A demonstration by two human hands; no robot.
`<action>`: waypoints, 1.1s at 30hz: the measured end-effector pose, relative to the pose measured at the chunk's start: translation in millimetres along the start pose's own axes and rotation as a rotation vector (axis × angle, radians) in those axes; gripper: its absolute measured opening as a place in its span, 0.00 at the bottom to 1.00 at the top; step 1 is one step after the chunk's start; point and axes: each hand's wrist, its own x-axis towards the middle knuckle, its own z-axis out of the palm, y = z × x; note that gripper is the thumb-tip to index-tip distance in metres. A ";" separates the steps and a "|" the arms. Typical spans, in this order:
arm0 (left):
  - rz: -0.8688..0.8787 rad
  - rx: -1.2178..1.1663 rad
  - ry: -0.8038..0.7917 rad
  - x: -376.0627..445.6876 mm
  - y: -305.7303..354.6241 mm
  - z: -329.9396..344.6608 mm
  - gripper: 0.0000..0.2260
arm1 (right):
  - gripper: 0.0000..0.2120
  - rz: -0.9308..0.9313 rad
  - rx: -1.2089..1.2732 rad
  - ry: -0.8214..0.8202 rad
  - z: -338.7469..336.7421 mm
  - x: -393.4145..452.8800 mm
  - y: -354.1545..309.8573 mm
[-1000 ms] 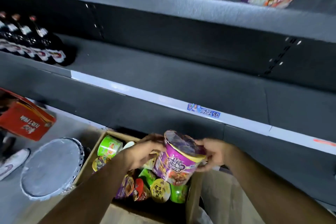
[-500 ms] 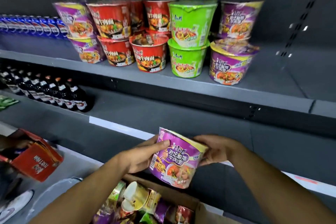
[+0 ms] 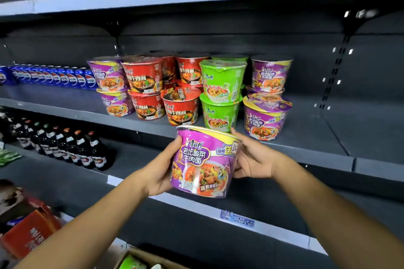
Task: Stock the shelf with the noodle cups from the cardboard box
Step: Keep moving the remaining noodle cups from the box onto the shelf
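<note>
Shelving: dark grey metal store shelves [image 3: 301,135] with pale front strips fill the frame; a blue price tag [image 3: 238,219] sits on the lower strip, lower centre.
Far left: blue soda cans [image 3: 54,77] in a row on the middle shelf; dark glass bottles [image 3: 65,146] with coloured caps on the shelf below; a red carton [image 3: 28,233] at lower left.
Left hand [image 3: 160,171]: fingers curled round the left side of the held cup.
Held cup: one purple noodle cup [image 3: 203,162], round and tapered with glossy film and a yellow rim, upright at frame centre, in front of the middle shelf edge.
Right hand [image 3: 253,159]: fingers wrapped on the cup's right side.
Stocked cups [image 3: 181,109]: purple, red and green, stacked two high at centre; at least eleven visible, rear ones partly hidden.
Box: cardboard box [image 3: 140,256] corner at bottom centre, a green cup inside.
</note>
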 end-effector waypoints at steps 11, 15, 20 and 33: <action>0.124 -0.116 0.013 12.7 36.4 11.0 0.38 | 0.52 -0.173 0.013 -0.050 4.1 -2.9 -35.6; 0.169 -0.167 0.031 22.6 49.3 19.4 0.36 | 0.56 -0.251 0.030 -0.037 4.0 -6.5 -43.9; 0.193 -0.082 0.017 41.8 57.8 29.9 0.38 | 0.50 -0.352 0.064 0.006 -2.9 -13.7 -52.7; 0.341 0.158 0.045 90.3 82.1 82.7 0.33 | 0.37 -0.548 0.202 0.054 -43.8 -38.6 -79.7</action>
